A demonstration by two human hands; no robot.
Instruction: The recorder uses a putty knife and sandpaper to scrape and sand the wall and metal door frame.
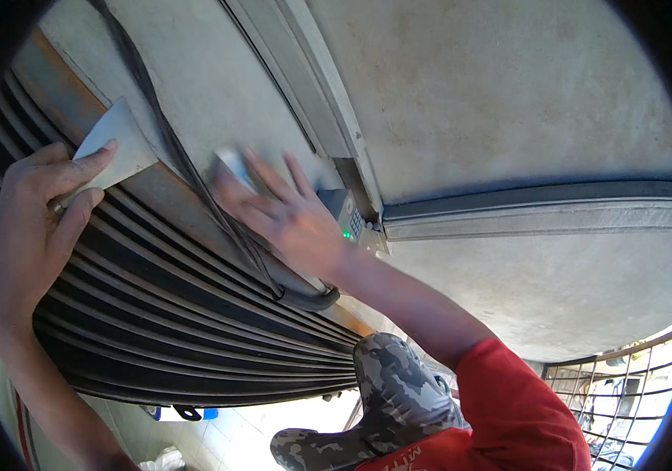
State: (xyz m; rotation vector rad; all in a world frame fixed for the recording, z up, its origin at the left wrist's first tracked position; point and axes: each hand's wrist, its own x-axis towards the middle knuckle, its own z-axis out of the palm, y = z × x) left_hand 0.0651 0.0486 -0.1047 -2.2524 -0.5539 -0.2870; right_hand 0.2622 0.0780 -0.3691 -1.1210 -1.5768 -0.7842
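My left hand (30,212) comes up from the lower left and is shut on a putty knife (112,145), index finger lying on its pale blade. The blade rests flat against a rusty steel strip (167,192) above a dark ribbed roller shutter (155,314). To the right, a co-worker in a red shirt (516,408) and camouflage hat (398,385) reaches up. That person's hand (285,216) presses a small pale piece (234,161) against the grey wall beside a black cable (187,169). My right hand is out of sight.
A small grey keypad box with a green light (347,216) sits on the wall by the co-worker's wrist. A grey metal channel (304,86) runs up the wall and another (532,216) crosses right. A curved metal grille (626,385) shows at lower right.
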